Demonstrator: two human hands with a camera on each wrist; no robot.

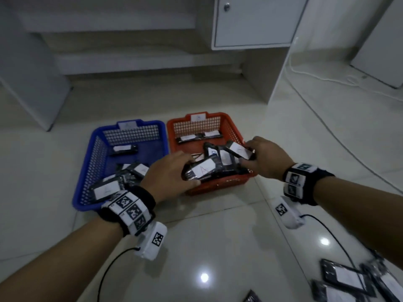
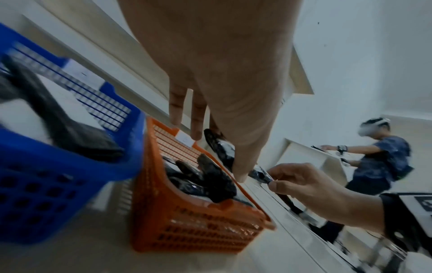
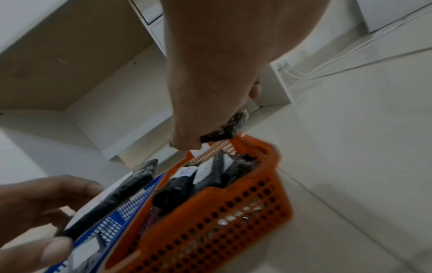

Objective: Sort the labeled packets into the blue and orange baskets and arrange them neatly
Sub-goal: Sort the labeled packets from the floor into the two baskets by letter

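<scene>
The blue basket (image 1: 86, 162) and the orange basket (image 1: 214, 186) stand side by side on the tiled floor, each with a white tag on its far wall. Both hold black packets with white labels: a loose heap in the blue one (image 1: 109, 188), a flat row at the back of the orange one (image 1: 197, 137). My left hand (image 1: 190, 171) grips a labeled packet (image 1: 201, 171) over the orange basket's near left corner. My right hand (image 1: 247, 155) pinches another packet (image 1: 237, 150) by its end over the right rim (image 2: 259, 174). Tilted packets (image 1: 214, 156) lie between the hands.
More loose packets (image 1: 349, 282) lie on the floor at the near right. A white cabinet (image 1: 250, 22) and shelving stand behind the baskets, and a white cable (image 1: 327, 127) runs along the floor. Another person (image 2: 383, 158) works at a counter to the right.
</scene>
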